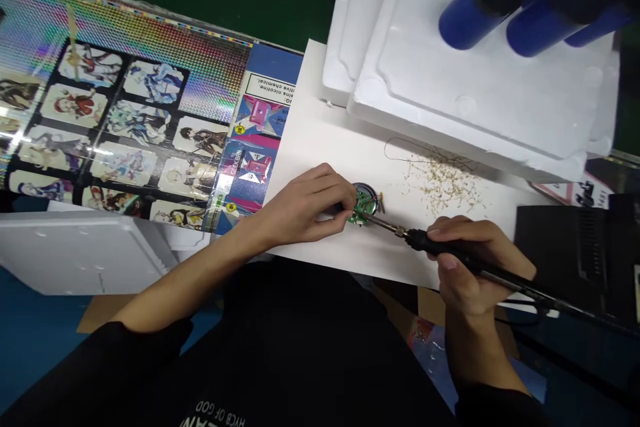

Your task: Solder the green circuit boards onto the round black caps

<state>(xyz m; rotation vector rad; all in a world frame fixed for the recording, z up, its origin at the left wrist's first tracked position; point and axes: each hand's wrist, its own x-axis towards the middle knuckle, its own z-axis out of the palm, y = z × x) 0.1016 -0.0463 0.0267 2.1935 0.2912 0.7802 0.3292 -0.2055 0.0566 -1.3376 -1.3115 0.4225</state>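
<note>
Right hand (475, 267) grips soldering iron (440, 249), long axis pointing to 10 o'clock, tip just at green PCB (364, 205) pinched by left hand (300, 207), the nearer hand.

The circuit board (364, 207) is green — flecked with gold, I think, though it's tiny from here — my soldering iron (419, 239) has a black grip, and the foil sheet (200, 60) past the worktop's (320, 147) left edge shimmers in rainbow dots.
</note>
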